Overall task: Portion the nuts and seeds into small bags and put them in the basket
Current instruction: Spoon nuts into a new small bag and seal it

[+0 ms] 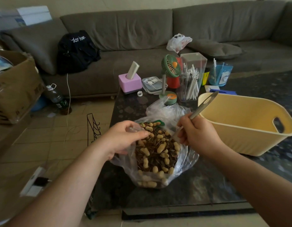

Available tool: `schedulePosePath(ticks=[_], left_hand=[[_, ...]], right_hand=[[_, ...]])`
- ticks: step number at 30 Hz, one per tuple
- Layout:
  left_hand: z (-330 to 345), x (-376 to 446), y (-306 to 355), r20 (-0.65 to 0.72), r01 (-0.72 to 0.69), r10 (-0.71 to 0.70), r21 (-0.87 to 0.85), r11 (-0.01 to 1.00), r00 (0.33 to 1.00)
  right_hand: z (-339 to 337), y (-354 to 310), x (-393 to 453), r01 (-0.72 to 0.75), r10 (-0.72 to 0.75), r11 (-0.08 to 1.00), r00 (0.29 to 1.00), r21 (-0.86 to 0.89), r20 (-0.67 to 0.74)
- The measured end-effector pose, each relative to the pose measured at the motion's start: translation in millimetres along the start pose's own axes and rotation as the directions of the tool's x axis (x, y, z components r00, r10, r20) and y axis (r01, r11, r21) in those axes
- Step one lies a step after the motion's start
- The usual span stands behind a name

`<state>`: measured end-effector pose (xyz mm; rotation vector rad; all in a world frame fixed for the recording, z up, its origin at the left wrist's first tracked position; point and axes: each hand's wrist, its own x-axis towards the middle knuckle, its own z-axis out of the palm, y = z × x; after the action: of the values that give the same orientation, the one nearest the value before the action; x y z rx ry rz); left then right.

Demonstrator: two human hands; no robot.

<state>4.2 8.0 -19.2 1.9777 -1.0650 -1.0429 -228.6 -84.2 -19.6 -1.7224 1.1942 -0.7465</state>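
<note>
While both forearms enter from the bottom of the frame, the step in hand reads as scooping, the first portion apparently not yet bagged.

Item, lower centre: large clear bag (158, 161) of peanuts and sunflower seeds (156, 149), mouth open, resting on the dark table (207, 185).

Item, centre left: left hand (124, 140), fingers pinched on a bit of clear plastic at the bag's rim; whether this is a small bag or the large bag's edge cannot be told.

Item, centre right: right hand (197, 135), closed round a metal spoon (201, 108), its lower end dipped into the mix.

Item, right: yellow basket (243, 141), nothing visible inside.

Next move, by judgement: lift a level scoop and tip it into an opened small bag.
</note>
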Motion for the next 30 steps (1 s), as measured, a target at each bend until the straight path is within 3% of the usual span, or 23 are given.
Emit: schedulePosePath(ticks=[3, 7, 13, 22, 30], left_hand=[[0, 1, 0, -0.066, -0.207, 0.204, -0.042, 0.977, 0.977], [12, 2, -1, -0.071, -0.392, 0.399, 0.090, 0.915, 0.914], [30, 9, -11, -0.072, -0.354, 0.379, 0.232, 0.906, 0.923], [51, 15, -8, -0.134, -0.314, 0.377, 0.341, 0.886, 0.917], [58, 20, -9, -0.147, -0.262, 0.332, 0.359, 0.896, 0.932]], right_hand=[[-12, -10, 2, 0.054, -0.058, 0.996, 0.996, -0.064, -0.062], [-24, -18, 4, 0.098, -0.113, 0.987, 0.987, -0.128, -0.115], [-36, -30, 5, 0.176, -0.214, 0.946, 0.969, -0.273, -0.120], [-37, -48, 4, 0.275, -0.307, 0.936, 0.943, -0.218, -0.130], [-20, -40, 9, 0.536, -0.610, 0.711, 0.792, -0.455, -0.019]])
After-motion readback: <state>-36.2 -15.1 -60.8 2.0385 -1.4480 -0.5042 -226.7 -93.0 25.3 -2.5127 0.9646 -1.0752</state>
